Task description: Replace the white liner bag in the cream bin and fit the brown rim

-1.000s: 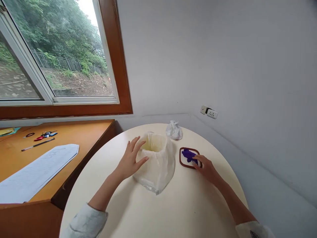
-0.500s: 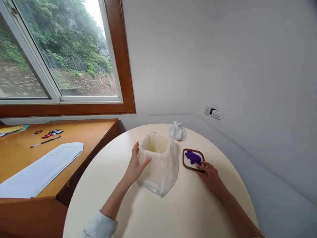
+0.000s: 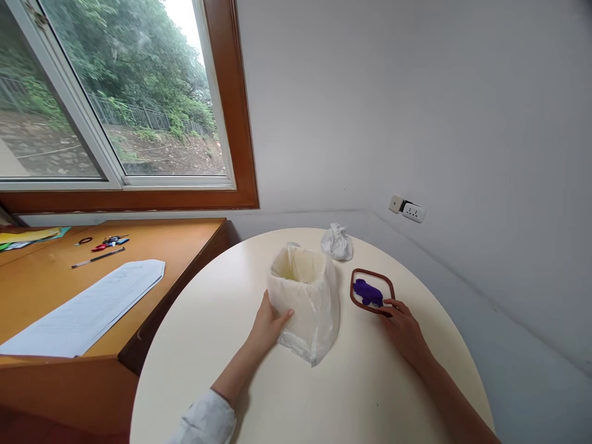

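Note:
My left hand curves round the near left side of a small bin covered with a translucent white plastic bag, thumb in front and fingers at the side. The bag is folded over the bin's rim and hangs loose around it down to the tabletop. To the right, my right hand pinches the near right corner of a brown rounded-square frame with a pale inside. A crumpled purple piece, cloth or something soft, shows within the frame. The fingertips are close to it.
A knotted white plastic bag sits at the back of the round cream table. On the wooden desk at left lie paper sheets, a pen and keys. A wall socket is behind.
My left hand has slid lower on the bin. The brown frame's far edge sits higher around the purple piece, with my right hand still on its corner. The whole view has shifted slightly.

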{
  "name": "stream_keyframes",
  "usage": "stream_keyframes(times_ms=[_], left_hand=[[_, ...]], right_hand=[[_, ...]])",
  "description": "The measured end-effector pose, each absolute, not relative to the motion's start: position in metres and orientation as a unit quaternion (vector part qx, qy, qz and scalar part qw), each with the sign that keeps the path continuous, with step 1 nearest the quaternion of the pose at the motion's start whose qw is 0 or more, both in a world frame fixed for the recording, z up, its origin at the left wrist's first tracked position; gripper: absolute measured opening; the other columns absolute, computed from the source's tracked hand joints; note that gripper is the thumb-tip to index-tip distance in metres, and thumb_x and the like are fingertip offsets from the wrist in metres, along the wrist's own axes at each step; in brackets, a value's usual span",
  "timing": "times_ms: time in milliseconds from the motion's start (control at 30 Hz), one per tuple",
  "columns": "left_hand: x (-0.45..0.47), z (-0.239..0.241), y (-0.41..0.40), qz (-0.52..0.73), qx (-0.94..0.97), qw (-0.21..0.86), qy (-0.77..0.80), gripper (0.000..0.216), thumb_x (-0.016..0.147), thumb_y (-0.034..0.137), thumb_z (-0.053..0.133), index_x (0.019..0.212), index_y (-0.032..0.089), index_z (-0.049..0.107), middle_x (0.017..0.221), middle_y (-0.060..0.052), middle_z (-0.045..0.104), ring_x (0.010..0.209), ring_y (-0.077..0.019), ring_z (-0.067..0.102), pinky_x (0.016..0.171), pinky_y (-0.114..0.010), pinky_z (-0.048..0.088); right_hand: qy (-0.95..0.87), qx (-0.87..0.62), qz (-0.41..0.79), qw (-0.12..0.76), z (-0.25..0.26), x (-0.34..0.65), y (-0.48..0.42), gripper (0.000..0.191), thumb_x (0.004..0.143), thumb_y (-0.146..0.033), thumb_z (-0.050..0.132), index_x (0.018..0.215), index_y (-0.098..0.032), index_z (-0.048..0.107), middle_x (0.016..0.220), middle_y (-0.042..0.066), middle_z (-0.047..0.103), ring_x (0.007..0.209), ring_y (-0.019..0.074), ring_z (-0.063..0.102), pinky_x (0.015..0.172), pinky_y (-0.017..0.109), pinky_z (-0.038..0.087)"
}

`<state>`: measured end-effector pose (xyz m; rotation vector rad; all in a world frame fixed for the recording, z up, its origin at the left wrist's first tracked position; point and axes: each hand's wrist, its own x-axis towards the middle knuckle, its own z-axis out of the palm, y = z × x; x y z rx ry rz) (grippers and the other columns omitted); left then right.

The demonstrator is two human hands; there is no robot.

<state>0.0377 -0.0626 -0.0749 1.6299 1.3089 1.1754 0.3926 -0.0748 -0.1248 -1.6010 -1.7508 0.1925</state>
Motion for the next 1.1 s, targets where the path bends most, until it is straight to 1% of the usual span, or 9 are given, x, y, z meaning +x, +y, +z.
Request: stream_keyframes(times_ms=[167,433,667,767,867,933,1000,1067,1100], left_hand=[[0.037,-0.081,-0.059,0.466,0.639,0.353,0.5,0.066,0.075,0.037,0.064,0.127,0.018,0.029,0.127,-0.013,0.045,0.119,-0.0272,0.043,0.099,-0.045,0.035],[0.034,-0.088,-0.058,0.456,0.636,0.32,0.534,0.064,0.071,0.039,0.066,0.121,0.015,0.034,0.12,-0.014,0.045,0.115,-0.0297,0.043,0.093,-0.045,0.039],[0.032,-0.072,-0.062,0.502,0.637,0.304,0.5,0.071,0.07,0.039,0.068,0.127,0.024,0.028,0.126,-0.009,0.035,0.121,-0.0259,0.036,0.098,-0.044,0.036],[0.029,-0.07,-0.062,0.522,0.634,0.288,0.493,0.064,0.074,0.04,0.063,0.126,0.024,0.029,0.126,-0.009,0.034,0.122,-0.024,0.034,0.1,-0.042,0.035],[0.026,-0.065,-0.062,0.55,0.631,0.218,0.501,0.05,0.08,0.039,0.056,0.123,0.025,0.034,0.122,-0.008,0.039,0.118,-0.0226,0.038,0.099,-0.043,0.036],[0.023,-0.056,-0.063,0.555,0.628,0.149,0.524,0.039,0.082,0.037,0.052,0.118,0.025,0.041,0.112,-0.007,0.045,0.106,-0.0211,0.046,0.088,-0.039,0.044],[0.022,-0.041,-0.064,0.539,0.633,0.1,0.546,0.033,0.083,0.037,0.051,0.114,0.024,0.047,0.093,-0.004,0.05,0.087,-0.018,0.051,0.066,-0.03,0.048],[0.021,-0.023,-0.066,0.515,0.653,0.087,0.548,0.031,0.084,0.037,0.049,0.111,0.024,0.051,0.074,0.0,0.048,0.068,-0.0142,0.048,0.049,-0.022,0.042],[0.022,-0.014,-0.067,0.503,0.669,0.08,0.542,0.029,0.084,0.036,0.049,0.109,0.023,0.052,0.068,0.002,0.046,0.062,-0.0126,0.046,0.048,-0.021,0.04]], right_hand=[[-0.664,-0.622,0.039,0.413,-0.122,0.39,-0.076,0.028,0.084,-0.042,0.044,0.093,-0.023,0.062,0.111,0.007,0.053,0.105,0.0234,0.052,0.089,0.04,0.045],[-0.647,-0.644,0.063,0.404,-0.12,0.388,-0.078,0.03,0.084,-0.045,0.042,0.095,-0.025,0.061,0.112,0.005,0.053,0.103,0.0225,0.053,0.085,0.038,0.047],[-0.649,-0.648,0.062,0.394,-0.127,0.392,-0.074,0.029,0.083,-0.045,0.042,0.095,-0.026,0.061,0.113,0.005,0.053,0.104,0.0234,0.053,0.084,0.039,0.048],[-0.653,-0.645,0.061,0.393,-0.127,0.393,-0.073,0.029,0.083,-0.045,0.043,0.095,-0.026,0.061,0.113,0.005,0.053,0.104,0.0237,0.054,0.083,0.038,0.048],[-0.655,-0.642,0.063,0.393,-0.126,0.393,-0.073,0.029,0.083,-0.044,0.043,0.095,-0.026,0.062,0.112,0.005,0.053,0.103,0.0236,0.054,0.082,0.038,0.049],[-0.656,-0.643,0.062,0.391,-0.126,0.392,-0.072,0.029,0.083,-0.044,0.043,0.094,-0.025,0.062,0.112,0.006,0.053,0.103,0.0235,0.054,0.084,0.038,0.048],[-0.657,-0.644,0.059,0.387,-0.128,0.393,-0.071,0.029,0.083,-0.044,0.043,0.094,-0.025,0.062,0.111,0.006,0.053,0.102,0.0234,0.054,0.085,0.038,0.048],[-0.662,-0.642,0.058,0.384,-0.129,0.394,-0.07,0.029,0.083,-0.044,0.042,0.093,-0.025,0.062,0.111,0.006,0.053,0.101,0.0233,0.055,0.084,0.039,0.048],[-0.663,-0.64,0.058,0.383,-0.13,0.394,-0.07,0.029,0.083,-0.043,0.042,0.093,-0.025,0.062,0.111,0.006,0.053,0.1,0.0233,0.055,0.083,0.039,0.048]])
